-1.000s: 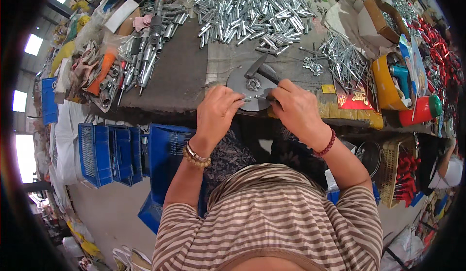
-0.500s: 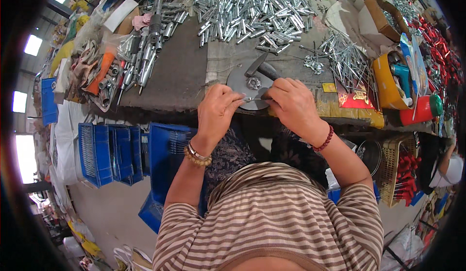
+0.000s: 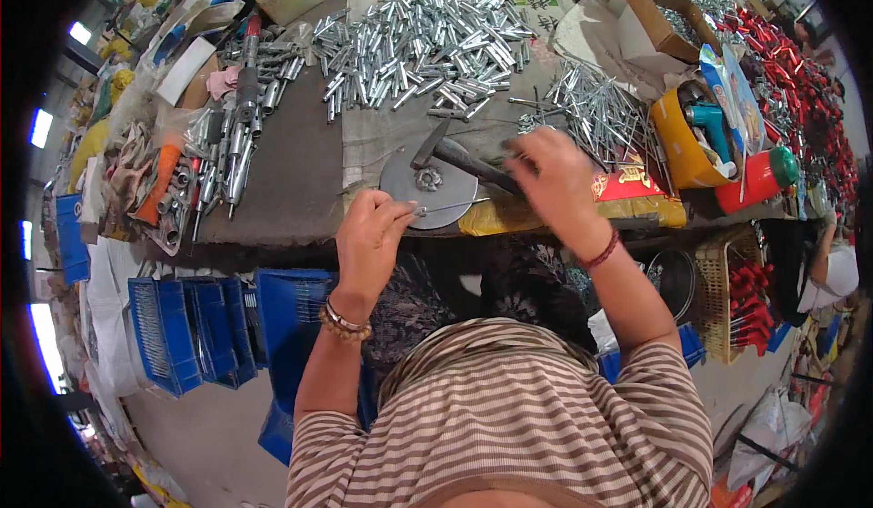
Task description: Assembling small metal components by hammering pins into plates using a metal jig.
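Thin metal rod held across the grey disc
Its left end is pinched by the left hand; right of the disc, the right hand is blurred, and whether anything is gripped cannot be told.

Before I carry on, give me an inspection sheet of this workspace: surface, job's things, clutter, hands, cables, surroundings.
Surface: table with a dark covering.
Job's things: thin metal rod over a round grey disc; hammer lying partly across the disc; piles of short silver tubes and loose thin rods beyond.
Clutter: metal tools at left; yellow container and red bottle at right.
Hands: left hand pinches the rod's end; right hand is blurred near the hammer's handle, grip unclear.
Cables: nothing seen.
Surroundings: blue bins below at left; another person at far right.
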A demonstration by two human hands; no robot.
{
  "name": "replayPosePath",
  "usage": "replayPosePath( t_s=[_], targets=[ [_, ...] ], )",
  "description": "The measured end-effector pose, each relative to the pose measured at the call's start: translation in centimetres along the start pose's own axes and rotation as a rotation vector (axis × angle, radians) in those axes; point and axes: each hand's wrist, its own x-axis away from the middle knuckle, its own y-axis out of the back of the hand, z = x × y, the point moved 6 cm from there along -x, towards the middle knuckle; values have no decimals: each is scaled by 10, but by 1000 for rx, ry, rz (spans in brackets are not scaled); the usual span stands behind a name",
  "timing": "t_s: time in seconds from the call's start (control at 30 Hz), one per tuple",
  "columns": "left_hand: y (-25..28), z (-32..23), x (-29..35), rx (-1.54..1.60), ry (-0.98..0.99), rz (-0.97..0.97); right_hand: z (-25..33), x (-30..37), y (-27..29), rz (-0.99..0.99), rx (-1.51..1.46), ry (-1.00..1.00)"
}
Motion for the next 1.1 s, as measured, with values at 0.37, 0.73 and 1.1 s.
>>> replayPosePath(
  t_s=[0.37, 0.73, 1.1],
  targets=[
    [0, 1, 2, -31, -50, -13, -32, -29, -20, 138, 356, 201],
    [2, -3, 0, -78, -78, -22, 41, -26, -23, 244, -171, 177],
    [2, -2, 0, -35, -75, -2, 74, -9, -61, 363, -558, -19]
  ],
)
